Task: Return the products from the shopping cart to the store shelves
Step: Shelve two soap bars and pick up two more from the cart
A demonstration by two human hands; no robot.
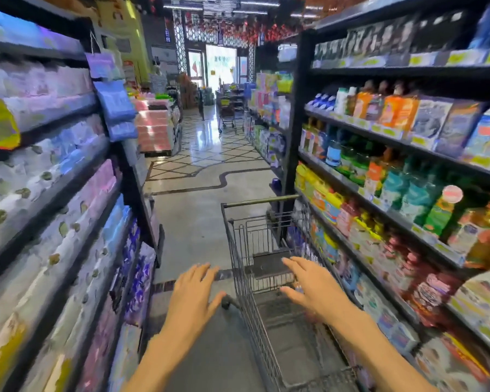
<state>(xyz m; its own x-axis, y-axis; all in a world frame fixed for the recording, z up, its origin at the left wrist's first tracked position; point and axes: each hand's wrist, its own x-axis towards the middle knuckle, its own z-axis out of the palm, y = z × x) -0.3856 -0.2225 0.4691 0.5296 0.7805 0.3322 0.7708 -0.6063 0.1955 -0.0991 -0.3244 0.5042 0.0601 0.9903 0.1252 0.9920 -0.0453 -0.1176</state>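
Note:
A grey wire shopping cart [239, 267] stands in the aisle right in front of me, close to the right-hand shelves. Its basket looks empty apart from a dark flat panel [269, 265] near the child seat. My left hand [194, 290] hovers with spread, straight fingers just left of the cart, near the handle's left end. My right hand [313, 284] reaches over the basket with fingers extended, holding nothing. The right shelves [385, 213] carry bottles, pouches and boxes of cleaning products.
Left shelves [68, 193] hold wrapped tissue and paper packs, close to my left arm. The aisle floor [198, 210] runs ahead to a patterned tiled area. Another cart [227, 116] stands far down near the bright doorway. A pink stacked display [156, 131] sits ahead left.

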